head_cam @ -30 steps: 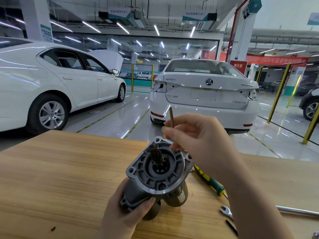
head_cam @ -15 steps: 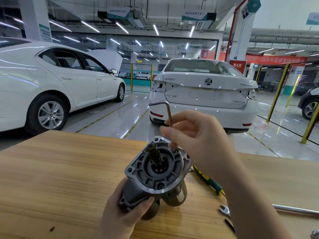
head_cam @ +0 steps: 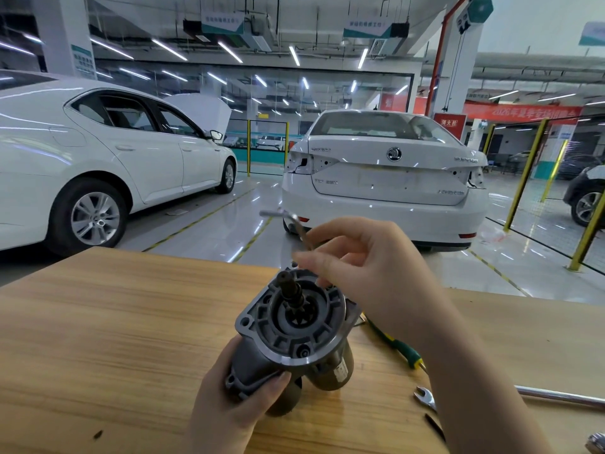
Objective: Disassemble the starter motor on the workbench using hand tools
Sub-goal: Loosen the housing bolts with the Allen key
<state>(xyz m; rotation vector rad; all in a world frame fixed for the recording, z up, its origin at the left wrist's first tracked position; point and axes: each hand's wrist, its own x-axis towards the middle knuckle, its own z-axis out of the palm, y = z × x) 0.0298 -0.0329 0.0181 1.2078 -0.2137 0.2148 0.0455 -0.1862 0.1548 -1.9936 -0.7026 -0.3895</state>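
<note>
Right hand (head_cam: 370, 267) pinches hex key (head_cam: 296, 224), tip hidden at far flange of starter motor (head_cam: 294, 329), left hand (head_cam: 235, 398) fingers wrapped round its body: shallow seating could let key slip out.

Left hand (head_cam: 229, 404) is gripping the starter motor (head_cam: 288, 326) from the near side, its thumb lying across the housing and its other fingers hidden underneath. Right hand (head_cam: 373, 267) is hovering over the motor's far rim, forearm crossing from the near right, and its thumb and fingertips are pinching the hex key (head_cam: 303, 233) shaft, knuckles bent.
</note>
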